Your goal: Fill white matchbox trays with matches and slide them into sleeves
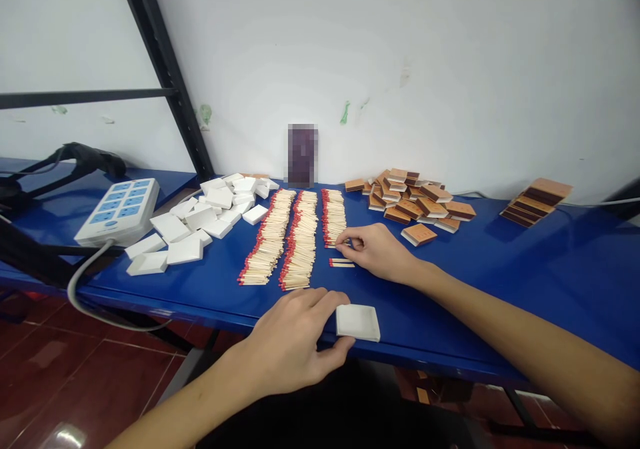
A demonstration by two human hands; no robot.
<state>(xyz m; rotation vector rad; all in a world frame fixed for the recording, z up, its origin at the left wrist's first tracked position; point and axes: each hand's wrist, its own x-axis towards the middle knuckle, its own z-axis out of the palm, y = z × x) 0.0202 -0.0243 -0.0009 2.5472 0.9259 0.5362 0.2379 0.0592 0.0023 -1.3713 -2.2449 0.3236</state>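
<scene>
The left hand (295,342) has its fingers clamped on the sides of a white tray (359,322) at the counter's (490,282) near edge; no matches show inside it. Beyond the tray, the right hand (383,252) has its fingertips together at the short row of matches (334,212); whether they grip one, I cannot tell. Picking up matches seems the step in hand, calling for a fine pinch and a steady tray. Left beyond the tray lie more white trays (170,227); right beyond it, brown matchbox sleeves (433,208).
</scene>
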